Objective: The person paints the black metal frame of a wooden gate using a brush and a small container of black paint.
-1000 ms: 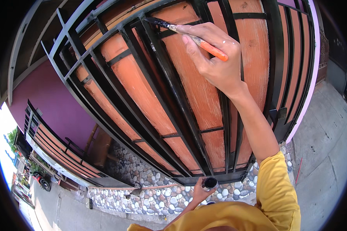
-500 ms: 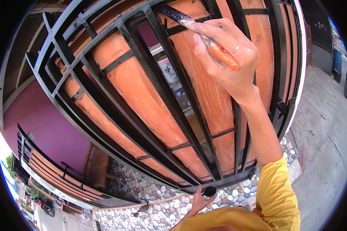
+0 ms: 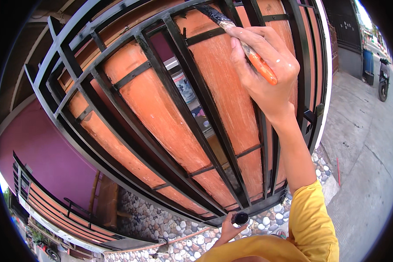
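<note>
My right hand point(image 3: 273, 72) is closed around a paintbrush point(image 3: 265, 70) with an orange handle. Its dark, paint-coated bristles point up and left, at the upper rail of a metal gate point(image 3: 179, 94) with black bars and orange wood-grained panels. Whether the bristle tip touches the rail I cannot tell. Low in the view, my left hand point(image 3: 227, 230) grips a small cup point(image 3: 240, 218) of dark paint beside the gate's bottom edge. Part of that hand is hidden by the cup and my yellow sleeve.
Pebble-patterned stonework point(image 3: 183, 246) runs below the gate. A purple wall point(image 3: 43, 139) and a lower slatted fence point(image 3: 61, 209) stand at left. On the right is a concrete road point(image 3: 362, 144) with a parked motorcycle point(image 3: 384, 78) and a blue bin point(image 3: 368, 63). A printed container point(image 3: 184, 87) shows through the bars.
My right hand and the brush have shifted slightly right across the gate's top. The view has turned a little, bringing the motorcycle further in. My left hand still holds the cup.
</note>
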Demonstrator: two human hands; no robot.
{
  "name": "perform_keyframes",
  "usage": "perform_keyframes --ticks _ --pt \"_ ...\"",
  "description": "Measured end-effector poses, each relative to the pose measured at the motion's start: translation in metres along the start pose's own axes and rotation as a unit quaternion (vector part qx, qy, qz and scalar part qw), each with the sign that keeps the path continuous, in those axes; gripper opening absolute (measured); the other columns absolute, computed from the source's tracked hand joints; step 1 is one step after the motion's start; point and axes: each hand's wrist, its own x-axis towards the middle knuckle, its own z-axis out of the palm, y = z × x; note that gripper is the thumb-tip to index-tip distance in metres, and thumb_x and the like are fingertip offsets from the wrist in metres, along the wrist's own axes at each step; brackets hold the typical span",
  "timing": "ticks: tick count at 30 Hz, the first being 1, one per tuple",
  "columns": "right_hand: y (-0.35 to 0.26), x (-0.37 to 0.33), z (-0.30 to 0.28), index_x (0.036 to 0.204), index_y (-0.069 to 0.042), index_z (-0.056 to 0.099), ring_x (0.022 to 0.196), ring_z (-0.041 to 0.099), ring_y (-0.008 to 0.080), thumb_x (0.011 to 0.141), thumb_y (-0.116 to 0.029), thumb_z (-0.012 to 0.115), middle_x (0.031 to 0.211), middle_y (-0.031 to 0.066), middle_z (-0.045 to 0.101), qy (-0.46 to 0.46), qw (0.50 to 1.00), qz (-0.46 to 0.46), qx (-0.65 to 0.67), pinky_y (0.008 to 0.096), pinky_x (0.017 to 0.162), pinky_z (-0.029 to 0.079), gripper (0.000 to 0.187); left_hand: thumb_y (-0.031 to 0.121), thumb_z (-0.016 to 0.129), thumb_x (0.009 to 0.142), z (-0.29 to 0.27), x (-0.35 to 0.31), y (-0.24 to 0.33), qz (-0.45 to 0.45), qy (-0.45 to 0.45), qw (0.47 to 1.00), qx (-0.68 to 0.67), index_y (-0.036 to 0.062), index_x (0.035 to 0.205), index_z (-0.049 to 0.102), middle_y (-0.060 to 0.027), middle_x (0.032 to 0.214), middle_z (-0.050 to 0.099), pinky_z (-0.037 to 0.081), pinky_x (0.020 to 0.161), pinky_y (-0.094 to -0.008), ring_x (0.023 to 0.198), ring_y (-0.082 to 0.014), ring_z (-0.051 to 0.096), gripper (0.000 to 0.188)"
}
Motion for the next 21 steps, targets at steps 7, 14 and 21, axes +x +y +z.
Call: perform_keyframes --ticks 7,14,21 --pt "-0.002 0.009 0.023 0.098 -0.005 0.072 0.069 0.064 0.0233 0.079 -0.002 0.072 0.084 0.0083 0.063 -0.038 0.997 -0.006 0.064 0.0312 0.062 0.053 0.019 0.017 0.090 0.067 0.001 0.003 0.000 -0.001 -0.005 1.000 0.009 0.0018 0.116 0.053 -0.0114 0.104 0.068 0.054 0.089 -0.0299 0.097 -0.0159 0.067 0.063" --pt "0.032 0.008 0.002 0.099 -0.007 0.074 0.069 0.064 0.0230 0.079 -0.003 0.073 0.084 0.0082 0.064 -0.007 0.999 -0.025 -0.046 0.0316 0.062 0.052 0.020 0.018 0.091 0.067 0.005 -0.001 0.001 -0.016 -0.005 1.000 -0.014 0.0022 0.117 0.054 -0.0117 0.105 0.068 0.054 0.090 -0.0307 0.099 -0.0165 0.067 0.064" --pt "0.016 0.012 0.011 0.099 -0.008 0.072 0.070 0.064 0.0236 0.079 -0.004 0.072 0.083 0.0071 0.062 -0.035 0.999 -0.033 -0.026 0.0325 0.061 0.053 0.020 0.017 0.090 0.067 0.010 0.002 -0.009 -0.003 -0.017 1.000 -0.017 0.0014 0.118 0.053 -0.0119 0.106 0.068 0.054 0.091 -0.0311 0.099 -0.0169 0.067 0.066"
